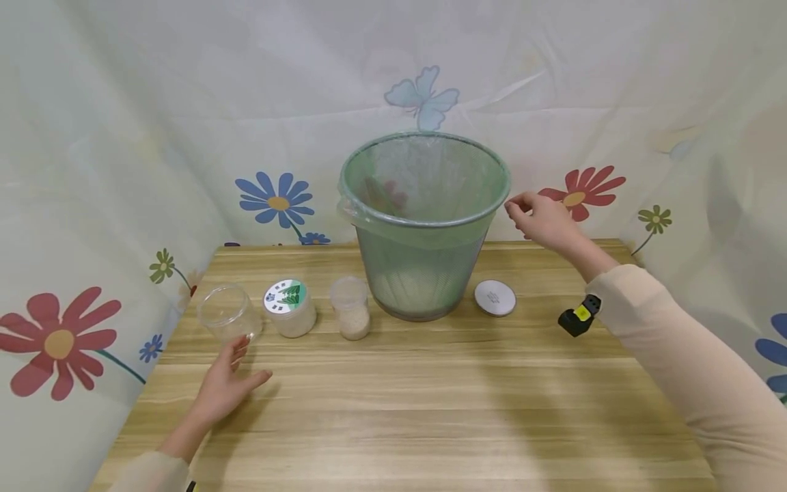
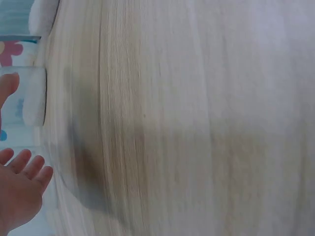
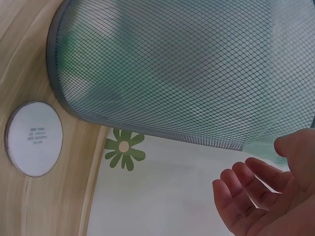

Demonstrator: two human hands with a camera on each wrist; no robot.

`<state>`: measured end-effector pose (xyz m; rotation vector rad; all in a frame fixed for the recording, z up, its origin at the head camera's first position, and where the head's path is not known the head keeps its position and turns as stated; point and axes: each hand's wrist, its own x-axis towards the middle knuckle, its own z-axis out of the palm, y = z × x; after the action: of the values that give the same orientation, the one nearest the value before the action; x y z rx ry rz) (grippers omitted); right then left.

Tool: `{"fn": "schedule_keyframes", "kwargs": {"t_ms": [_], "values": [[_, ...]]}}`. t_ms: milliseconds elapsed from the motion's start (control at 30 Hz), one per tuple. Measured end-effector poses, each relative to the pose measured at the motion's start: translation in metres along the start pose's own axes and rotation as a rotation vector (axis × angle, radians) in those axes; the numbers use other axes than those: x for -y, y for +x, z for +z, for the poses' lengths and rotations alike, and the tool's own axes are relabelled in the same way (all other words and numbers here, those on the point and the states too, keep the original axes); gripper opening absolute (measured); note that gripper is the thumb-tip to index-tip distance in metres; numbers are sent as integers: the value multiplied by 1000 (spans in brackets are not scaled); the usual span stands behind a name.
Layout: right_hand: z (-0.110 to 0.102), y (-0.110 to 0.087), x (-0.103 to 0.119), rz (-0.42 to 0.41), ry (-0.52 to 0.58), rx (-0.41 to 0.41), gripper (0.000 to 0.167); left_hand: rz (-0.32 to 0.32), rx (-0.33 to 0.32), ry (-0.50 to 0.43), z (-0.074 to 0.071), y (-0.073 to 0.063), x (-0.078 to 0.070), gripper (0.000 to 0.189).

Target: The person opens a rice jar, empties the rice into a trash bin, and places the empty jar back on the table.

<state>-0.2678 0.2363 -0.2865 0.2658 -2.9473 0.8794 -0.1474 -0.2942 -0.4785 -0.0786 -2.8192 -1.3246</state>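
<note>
My left hand, fingers spread and thumb apart, is at the front of a clear jar on the table's left; its fingertips overlap the base. Beside that jar stand a jar with a green-and-white printed lid and a clear container partly filled with white grains. My right hand is raised by the right rim of a mesh wastebasket, fingers loosely bent. A pale green bag lines the basket and folds over its rim. In the right wrist view, a gap shows between thumb and fingers.
A round silvery lid lies flat just right of the basket. The wood-grain table reaches back to a floral cloth, which also hangs along both sides. A black wrist camera hangs below the right sleeve.
</note>
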Motion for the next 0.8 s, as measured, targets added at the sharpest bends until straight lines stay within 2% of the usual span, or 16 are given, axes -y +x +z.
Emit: {"fn": "schedule_keyframes", "kwargs": {"t_ms": [167,367,600,800], "values": [[5,-4,-3,-49,-43,-1,46,15,21,8,11,8,-4,90],[12,-10,-5,-114,-72,-31,35,-26,-3,-25,23,22,-9,100],[21,-14,-6,-181,-74,-52,28,-87,-10,-30,26,40,-17,103],[28,-19,-2,-266,-66,-40,25,-76,-42,-49,30,50,-15,103]]}}
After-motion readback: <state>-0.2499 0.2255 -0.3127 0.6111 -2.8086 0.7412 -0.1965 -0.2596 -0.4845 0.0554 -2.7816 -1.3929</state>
